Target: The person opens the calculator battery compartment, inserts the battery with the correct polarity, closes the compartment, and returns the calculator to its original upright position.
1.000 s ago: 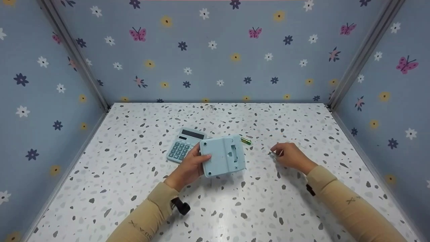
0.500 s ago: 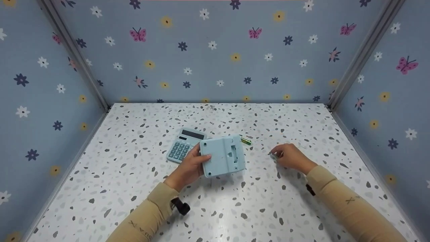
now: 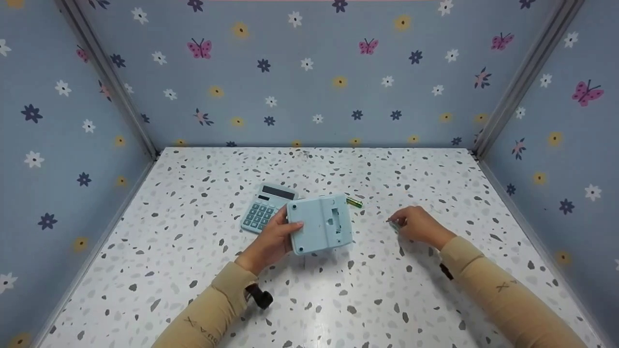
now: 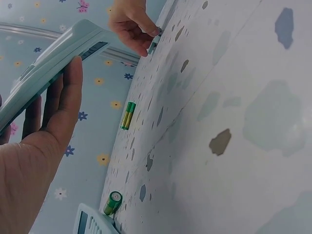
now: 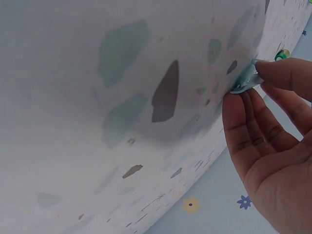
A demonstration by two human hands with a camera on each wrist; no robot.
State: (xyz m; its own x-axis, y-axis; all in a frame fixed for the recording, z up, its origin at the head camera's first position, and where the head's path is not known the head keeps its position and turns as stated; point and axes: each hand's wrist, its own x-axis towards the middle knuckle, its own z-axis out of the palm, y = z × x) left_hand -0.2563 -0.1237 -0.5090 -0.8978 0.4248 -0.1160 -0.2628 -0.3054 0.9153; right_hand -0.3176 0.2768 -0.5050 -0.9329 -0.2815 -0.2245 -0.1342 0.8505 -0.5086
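My left hand (image 3: 271,241) grips a light-blue calculator (image 3: 309,227) by its left side, back face up, thumb on the back. Its battery compartment (image 3: 336,221) is uncovered, a slot near the right end. Off to the right, low over the table, my right hand (image 3: 421,227) pinches a small light-blue battery cover (image 5: 246,80) between thumb and fingers. Two green-and-gold batteries (image 4: 128,116) lie side by side beyond the held calculator in the left wrist view. Another battery (image 4: 113,202) lies near a second calculator; the held one hides it in the head view.
The second light-blue calculator (image 3: 265,212) lies face up behind my left hand, partly covered by it. The white speckled table (image 3: 377,299) is bounded by flowered blue panels (image 3: 309,87) at the back and both sides.
The fingers of my right hand have shifted slightly around the battery cover. My left hand and the calculator in it hold still.
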